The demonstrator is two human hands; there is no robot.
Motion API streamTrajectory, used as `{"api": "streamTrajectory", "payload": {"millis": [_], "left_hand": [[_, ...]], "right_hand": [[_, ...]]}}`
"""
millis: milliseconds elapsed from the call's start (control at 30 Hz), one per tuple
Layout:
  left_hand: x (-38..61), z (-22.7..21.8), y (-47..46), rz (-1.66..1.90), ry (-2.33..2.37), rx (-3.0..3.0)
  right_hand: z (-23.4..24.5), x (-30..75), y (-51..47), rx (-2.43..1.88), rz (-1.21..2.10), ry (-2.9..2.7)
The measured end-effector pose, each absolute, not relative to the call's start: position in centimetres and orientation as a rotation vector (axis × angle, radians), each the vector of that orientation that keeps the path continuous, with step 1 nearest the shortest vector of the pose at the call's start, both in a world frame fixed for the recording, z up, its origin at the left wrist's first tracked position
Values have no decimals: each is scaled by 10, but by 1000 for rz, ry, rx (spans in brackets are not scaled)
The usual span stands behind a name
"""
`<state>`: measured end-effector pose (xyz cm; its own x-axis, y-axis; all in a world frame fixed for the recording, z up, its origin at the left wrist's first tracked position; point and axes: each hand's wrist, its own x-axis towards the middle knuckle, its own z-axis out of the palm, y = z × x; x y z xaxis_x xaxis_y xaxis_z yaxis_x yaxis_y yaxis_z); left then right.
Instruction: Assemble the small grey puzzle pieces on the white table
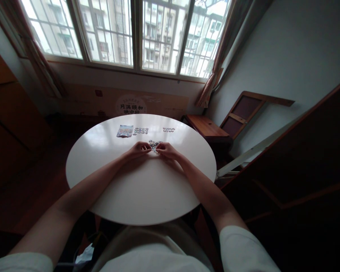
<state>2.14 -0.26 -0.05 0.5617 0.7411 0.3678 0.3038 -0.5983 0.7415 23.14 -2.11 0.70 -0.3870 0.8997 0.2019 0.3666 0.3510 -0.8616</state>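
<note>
A small heap of jigsaw puzzle pieces (153, 144) lies on the white round table (147, 189), between my two hands. My left hand (141, 148) is at the heap's left edge, its fingers curled and the tips brought together; whatever they hold is too small to make out. From the right, my right hand (166, 149) reaches into the heap with thumb and fingers pinched on a puzzle piece, partly hidden. Beyond the hands, several pieces are laid in rows (141, 130), and a second group of rows (169, 130) sits farther right. A colourful picture packet (125, 131) lies left of the rows.
Behind the table are a printed board (158, 100) and barred windows (110, 34). A low wooden stand (205, 126) is at the back right, near a tilted wooden frame (240, 113). A large dark panel (300, 181) slants along the right side.
</note>
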Motion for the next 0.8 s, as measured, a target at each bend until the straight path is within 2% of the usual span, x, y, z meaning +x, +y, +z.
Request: {"api": "streamTrajectory", "payload": {"millis": [800], "left_hand": [[21,-1,-1,883,829,2173]], "right_hand": [[4,232,-18,-1102,922,-1978]]}}
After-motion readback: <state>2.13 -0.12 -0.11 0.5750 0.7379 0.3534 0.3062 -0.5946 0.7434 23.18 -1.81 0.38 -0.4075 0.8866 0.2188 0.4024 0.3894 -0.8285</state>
